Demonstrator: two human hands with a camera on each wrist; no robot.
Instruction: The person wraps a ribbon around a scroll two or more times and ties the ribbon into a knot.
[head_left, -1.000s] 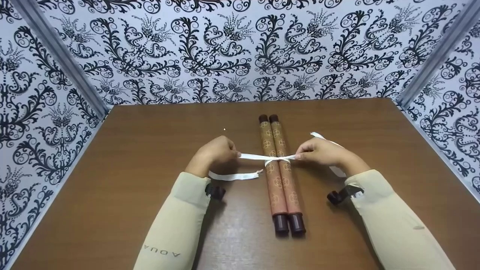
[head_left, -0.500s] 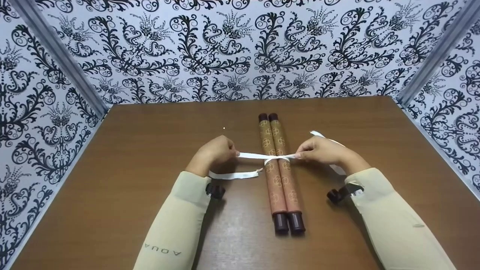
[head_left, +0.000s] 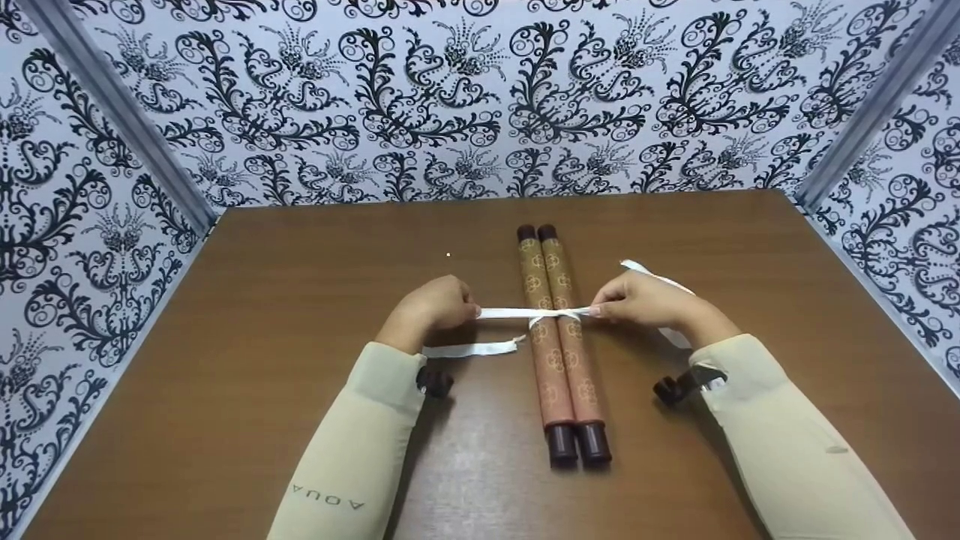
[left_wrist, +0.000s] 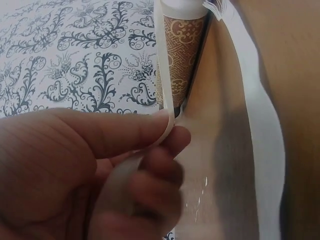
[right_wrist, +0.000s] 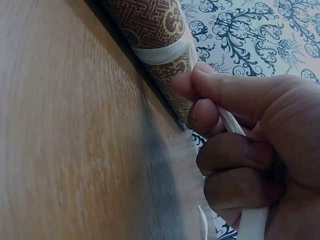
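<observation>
The left hand (head_left: 427,309) and right hand (head_left: 646,304) both pinched a flat white cloth ribbon (head_left: 514,313). It went around two long, round, patterned red-and-gold rolls (head_left: 552,364) lying side by side.

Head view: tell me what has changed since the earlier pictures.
The left hand has shifted very slightly rightward and nearer the person, so its stretch of white ribbon looks more level. Nothing was gripped or released. The right hand and two scrolls stayed put, both hands pinching the ribbon.
</observation>
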